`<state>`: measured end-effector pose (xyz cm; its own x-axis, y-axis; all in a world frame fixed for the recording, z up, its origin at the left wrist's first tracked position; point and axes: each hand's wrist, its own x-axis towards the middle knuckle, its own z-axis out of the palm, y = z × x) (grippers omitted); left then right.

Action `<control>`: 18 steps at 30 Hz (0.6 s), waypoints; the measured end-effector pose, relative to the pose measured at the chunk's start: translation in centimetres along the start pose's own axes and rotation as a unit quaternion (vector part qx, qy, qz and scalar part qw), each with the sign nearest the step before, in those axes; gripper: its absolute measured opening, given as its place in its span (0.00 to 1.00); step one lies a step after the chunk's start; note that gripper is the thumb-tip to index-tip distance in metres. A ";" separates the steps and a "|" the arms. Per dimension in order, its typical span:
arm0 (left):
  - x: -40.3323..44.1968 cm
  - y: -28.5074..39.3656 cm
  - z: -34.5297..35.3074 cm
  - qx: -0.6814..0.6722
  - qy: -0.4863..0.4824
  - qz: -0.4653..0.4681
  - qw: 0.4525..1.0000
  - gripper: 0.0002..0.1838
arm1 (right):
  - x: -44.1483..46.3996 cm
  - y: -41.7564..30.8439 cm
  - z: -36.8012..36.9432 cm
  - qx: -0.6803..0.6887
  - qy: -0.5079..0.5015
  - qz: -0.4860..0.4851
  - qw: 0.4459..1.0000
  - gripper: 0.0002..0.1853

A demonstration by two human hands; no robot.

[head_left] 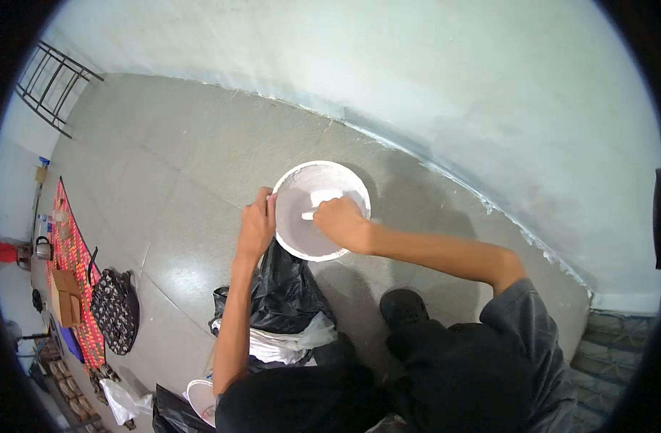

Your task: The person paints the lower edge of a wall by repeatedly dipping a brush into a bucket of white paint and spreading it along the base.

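Note:
A white bucket (322,165) stands on the grey floor in front of me, with pale paste smeared on its inner wall. My left hand (257,222) is closed on the bucket's left rim. My right hand (342,220) is over the bucket's opening, its fingers wrapped round a white tool (308,216). The short end of the tool sticks out left of my fist. A bright white patch shows just beyond the fist; whether it belongs to the tool or is paste, I cannot tell. The fist and forearm hide part of the bucket's inside.
A black plastic bag (283,289) and folded white material (276,345) lie against the bucket's near side. My shoe (404,309) is close by on the right. A patterned backpack (115,310), a cardboard box (65,297) and a red mat (78,249) lie left. The wall (417,79) runs beyond.

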<state>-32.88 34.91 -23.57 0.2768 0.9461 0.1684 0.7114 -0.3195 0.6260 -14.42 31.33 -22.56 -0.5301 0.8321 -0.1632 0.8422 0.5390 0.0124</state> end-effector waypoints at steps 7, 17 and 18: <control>-0.5 0.6 -0.1 -0.031 0.009 -0.038 0.999 0.11 | -2.1 1.6 -2.2 0.108 0.066 0.042 0.991 0.06; -1.6 -0.2 0.4 -0.022 0.051 -0.052 0.997 0.11 | -14.1 4.6 -6.3 0.298 0.124 0.141 0.936 0.08; -1.7 -0.2 0.4 -0.032 0.052 -0.058 0.996 0.11 | -14.0 4.7 -4.3 0.330 0.139 0.138 0.923 0.08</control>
<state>-33.20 33.32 -24.28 0.1239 0.9779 0.1682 0.6914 -0.2066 0.6923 -3.44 22.73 -15.98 -0.2130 0.9769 0.0168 0.7768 0.1797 -0.6035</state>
